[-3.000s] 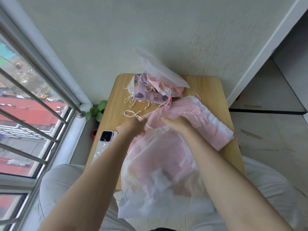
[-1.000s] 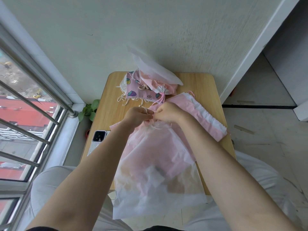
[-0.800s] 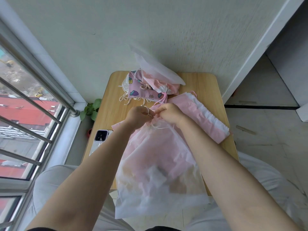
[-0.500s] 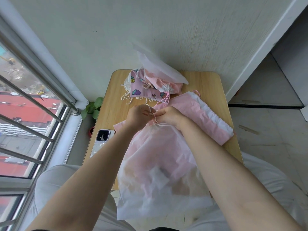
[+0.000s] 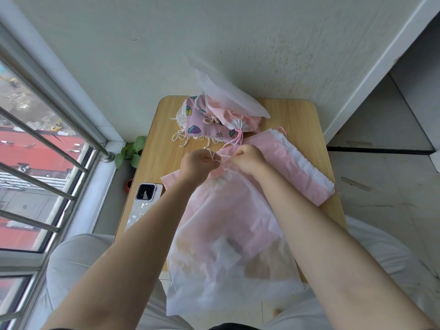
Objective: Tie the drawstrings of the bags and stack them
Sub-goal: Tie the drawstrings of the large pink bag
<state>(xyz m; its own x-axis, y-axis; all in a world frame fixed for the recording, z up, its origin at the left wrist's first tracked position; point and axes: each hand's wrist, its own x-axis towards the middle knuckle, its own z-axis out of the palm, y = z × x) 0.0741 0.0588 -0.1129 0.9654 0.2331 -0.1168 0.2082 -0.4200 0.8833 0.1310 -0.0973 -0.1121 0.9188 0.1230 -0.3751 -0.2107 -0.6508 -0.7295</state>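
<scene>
Both hands up close over the neck of the see-through white bag (image 5: 228, 234), left hand (image 5: 198, 164) and right hand (image 5: 248, 159) each with a tight grip on a thin string (image 5: 220, 160), so as to pull the knot snug. Bag flat on the worktop (image 5: 157, 148) and over its near edge, to keep it from sliding. Tied bags (image 5: 214, 120) piled at the far side, probably where this one goes next.

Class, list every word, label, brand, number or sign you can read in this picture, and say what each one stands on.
No readable text anywhere in this view.
Printed bag: fruit and flower pictures only, no words.
Phone: pale marks on its case, too small and blurred to read.
White bag and pink bag: plain, no label visible.
</scene>
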